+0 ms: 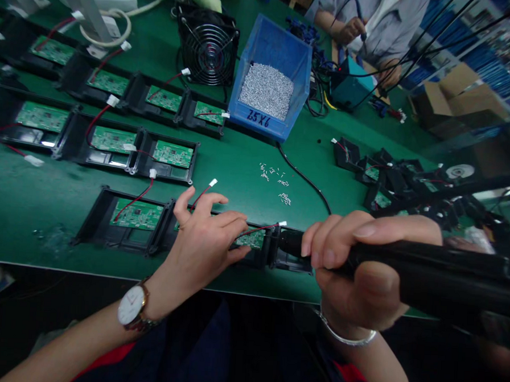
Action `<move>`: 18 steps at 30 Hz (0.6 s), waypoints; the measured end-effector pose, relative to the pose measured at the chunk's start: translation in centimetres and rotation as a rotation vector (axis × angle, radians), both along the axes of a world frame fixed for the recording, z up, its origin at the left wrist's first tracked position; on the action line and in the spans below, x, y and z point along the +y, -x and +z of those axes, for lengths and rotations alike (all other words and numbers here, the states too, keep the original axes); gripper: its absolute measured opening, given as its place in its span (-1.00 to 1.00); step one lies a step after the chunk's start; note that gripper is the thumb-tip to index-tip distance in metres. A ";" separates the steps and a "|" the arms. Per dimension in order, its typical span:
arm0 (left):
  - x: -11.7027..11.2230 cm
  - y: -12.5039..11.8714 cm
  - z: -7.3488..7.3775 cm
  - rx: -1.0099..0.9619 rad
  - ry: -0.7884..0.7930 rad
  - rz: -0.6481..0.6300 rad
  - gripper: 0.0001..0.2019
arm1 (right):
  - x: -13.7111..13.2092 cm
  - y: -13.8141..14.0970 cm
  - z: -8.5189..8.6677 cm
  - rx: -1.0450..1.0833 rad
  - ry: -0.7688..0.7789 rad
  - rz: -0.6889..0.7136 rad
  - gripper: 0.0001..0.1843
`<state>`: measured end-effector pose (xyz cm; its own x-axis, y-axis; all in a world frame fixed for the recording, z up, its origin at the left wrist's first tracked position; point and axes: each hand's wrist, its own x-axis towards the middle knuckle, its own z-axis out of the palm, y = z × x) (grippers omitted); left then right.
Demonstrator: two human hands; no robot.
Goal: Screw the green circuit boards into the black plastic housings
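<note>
Right grip [361, 290] clenched round black tool [451, 275]; left grip [208, 231] over housing [256, 259], can't tell hold. Lead [262, 229] at tool tip's 11 o'clock could snag if tool swings.

Black handwritten marking [257, 119] — "25X6" — on the blue bin's [276, 51] front wall.

From where I stand, a thick black tool [442, 275] is gripped nearly level in the right hand [368, 271], its blunt nose pointing left over the end case [294, 266] in the bench's front row. Just left, an open black case [257, 262], partly hidden by the left hand [205, 234], holds a green board [254, 240] and a red wire [259, 229] with a white plug [283, 223].
</note>
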<state>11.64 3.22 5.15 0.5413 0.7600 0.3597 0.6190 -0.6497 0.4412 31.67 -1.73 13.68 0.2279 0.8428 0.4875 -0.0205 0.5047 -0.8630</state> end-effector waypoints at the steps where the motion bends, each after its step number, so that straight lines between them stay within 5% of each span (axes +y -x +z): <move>1: 0.0 0.0 0.0 -0.002 0.003 0.001 -0.70 | 0.0 0.2 -0.1 -0.014 0.013 -0.007 -0.75; 10: 0.0 -0.1 0.2 0.006 0.023 0.001 -0.74 | 2.2 0.6 -2.0 -0.039 -0.151 0.147 -0.67; 14: 0.0 0.0 0.2 0.016 0.016 -0.004 -0.70 | 1.9 -0.6 -0.5 -0.048 -0.026 0.217 -0.66; 18: -0.2 -0.2 0.6 0.024 0.002 -0.007 -0.70 | 2.4 -2.4 2.2 0.020 -0.114 0.071 -0.77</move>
<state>11.85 3.06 5.75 0.5550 0.7569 0.3451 0.6249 -0.6532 0.4276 34.10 0.69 15.87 0.1807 0.7965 0.5769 -0.0760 0.5962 -0.7993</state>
